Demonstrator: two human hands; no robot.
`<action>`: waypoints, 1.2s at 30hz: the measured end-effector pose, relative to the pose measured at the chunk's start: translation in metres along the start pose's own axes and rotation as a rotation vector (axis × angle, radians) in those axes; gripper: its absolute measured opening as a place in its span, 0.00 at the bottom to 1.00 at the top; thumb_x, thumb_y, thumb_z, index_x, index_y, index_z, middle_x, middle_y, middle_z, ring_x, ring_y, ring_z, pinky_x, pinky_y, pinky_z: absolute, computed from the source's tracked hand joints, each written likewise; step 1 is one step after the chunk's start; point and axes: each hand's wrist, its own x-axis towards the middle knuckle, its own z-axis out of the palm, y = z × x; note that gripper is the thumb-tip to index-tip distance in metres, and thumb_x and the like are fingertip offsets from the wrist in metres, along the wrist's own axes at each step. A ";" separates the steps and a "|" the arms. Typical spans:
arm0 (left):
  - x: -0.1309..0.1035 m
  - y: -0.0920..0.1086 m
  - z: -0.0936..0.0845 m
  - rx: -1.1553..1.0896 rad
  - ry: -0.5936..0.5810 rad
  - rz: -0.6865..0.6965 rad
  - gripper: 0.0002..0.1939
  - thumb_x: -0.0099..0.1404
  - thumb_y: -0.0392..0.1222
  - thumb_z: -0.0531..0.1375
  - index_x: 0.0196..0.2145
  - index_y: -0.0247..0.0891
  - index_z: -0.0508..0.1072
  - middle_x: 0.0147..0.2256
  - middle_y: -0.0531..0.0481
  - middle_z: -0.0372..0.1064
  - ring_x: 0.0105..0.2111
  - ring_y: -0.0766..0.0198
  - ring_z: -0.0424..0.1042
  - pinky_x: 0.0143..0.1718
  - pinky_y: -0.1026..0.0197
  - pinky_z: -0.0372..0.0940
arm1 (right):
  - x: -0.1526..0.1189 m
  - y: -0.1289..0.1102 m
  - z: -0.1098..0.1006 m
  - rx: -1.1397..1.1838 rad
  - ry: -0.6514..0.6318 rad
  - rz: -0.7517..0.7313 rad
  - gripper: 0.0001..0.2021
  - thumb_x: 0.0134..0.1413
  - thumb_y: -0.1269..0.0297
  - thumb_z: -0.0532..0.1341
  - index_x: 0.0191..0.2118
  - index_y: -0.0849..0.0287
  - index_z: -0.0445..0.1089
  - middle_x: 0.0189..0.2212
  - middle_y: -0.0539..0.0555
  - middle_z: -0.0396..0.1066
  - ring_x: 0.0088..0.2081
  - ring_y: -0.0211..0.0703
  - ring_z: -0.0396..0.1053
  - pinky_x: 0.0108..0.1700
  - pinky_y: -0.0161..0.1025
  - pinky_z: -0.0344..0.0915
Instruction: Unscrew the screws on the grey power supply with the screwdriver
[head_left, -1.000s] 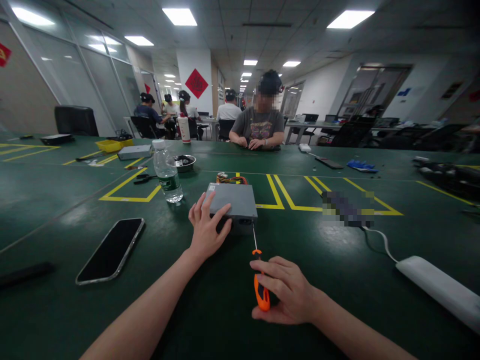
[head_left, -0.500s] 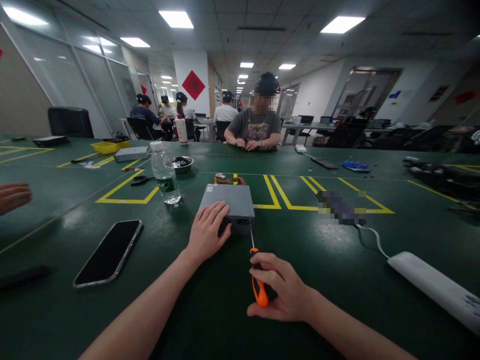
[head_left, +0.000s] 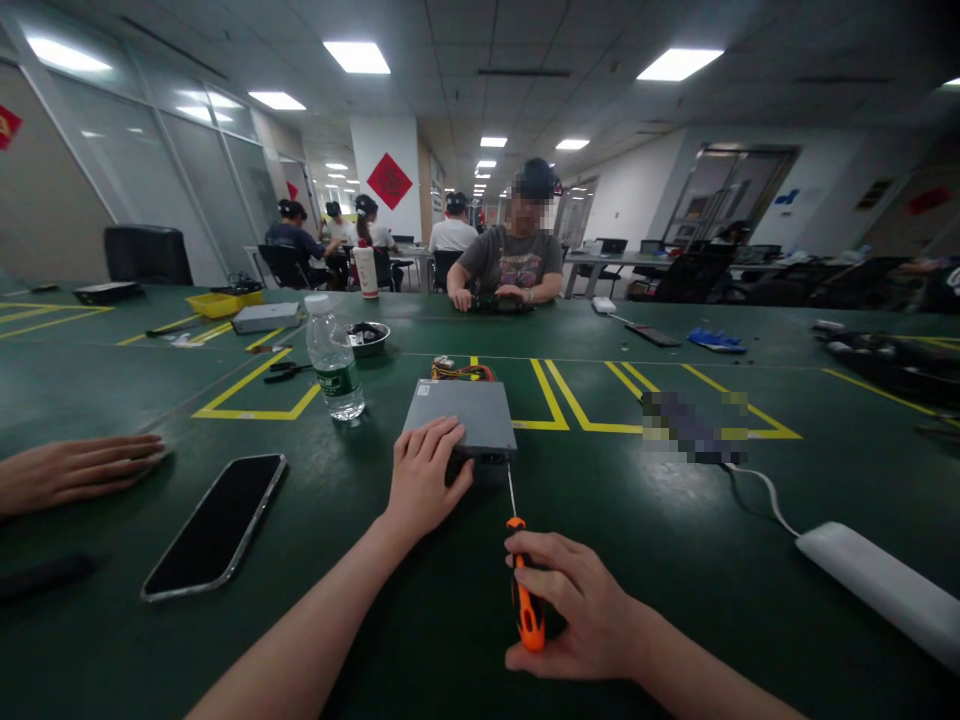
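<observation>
A grey metal computer power supply (head_left: 480, 405) lies on the green table, with coloured wires (head_left: 469, 371) coming from its far side. My left hand (head_left: 425, 475) holds it at the near left corner, fingers over the top and thumb along the front face. In my right hand (head_left: 585, 600) is an orange and black screwdriver (head_left: 529, 615), its handle between fingers and thumb. The shaft points away from me and its tip meets the lower right of the front face. Whether the tip sits in a screw is too small to tell.
Left of the power supply stands a water bottle (head_left: 334, 365); a phone (head_left: 217, 525) lies nearer. Another person's hand (head_left: 90, 473) rests at the left edge. A white power strip (head_left: 877, 590) lies right. Across the table sits a co-worker (head_left: 510, 255).
The other person's hand at the left has reached further in and now lies flat on the table. The view has shifted slightly. My hands keep their hold, the screwdriver still at the front face.
</observation>
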 end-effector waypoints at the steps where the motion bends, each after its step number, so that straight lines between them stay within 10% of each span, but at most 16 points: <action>1: 0.000 0.000 0.000 -0.001 0.004 -0.001 0.17 0.61 0.43 0.55 0.49 0.41 0.65 0.51 0.45 0.66 0.52 0.54 0.62 0.50 0.49 0.51 | -0.001 -0.001 -0.001 0.013 -0.013 0.017 0.21 0.57 0.49 0.53 0.46 0.63 0.58 0.42 0.64 0.67 0.42 0.46 0.70 0.41 0.41 0.68; 21: 0.001 0.001 0.002 0.016 0.013 -0.015 0.16 0.62 0.43 0.55 0.48 0.42 0.66 0.51 0.46 0.66 0.52 0.54 0.62 0.49 0.49 0.51 | 0.010 -0.008 -0.002 -0.058 -0.148 -0.045 0.18 0.59 0.55 0.53 0.49 0.62 0.60 0.41 0.64 0.66 0.41 0.48 0.68 0.37 0.43 0.67; 28: 0.000 0.001 0.003 0.039 0.006 -0.021 0.15 0.62 0.44 0.55 0.47 0.42 0.65 0.51 0.47 0.66 0.52 0.55 0.62 0.50 0.51 0.51 | 0.005 -0.004 0.007 -0.074 0.071 -0.080 0.12 0.58 0.59 0.54 0.40 0.64 0.59 0.35 0.63 0.70 0.33 0.43 0.70 0.33 0.39 0.66; 36: 0.000 0.000 0.003 0.039 0.016 -0.019 0.15 0.62 0.43 0.55 0.47 0.43 0.66 0.51 0.47 0.66 0.52 0.55 0.62 0.50 0.50 0.51 | 0.008 -0.009 -0.003 -0.079 -0.082 -0.088 0.15 0.63 0.59 0.47 0.46 0.64 0.61 0.37 0.64 0.70 0.36 0.46 0.71 0.33 0.42 0.66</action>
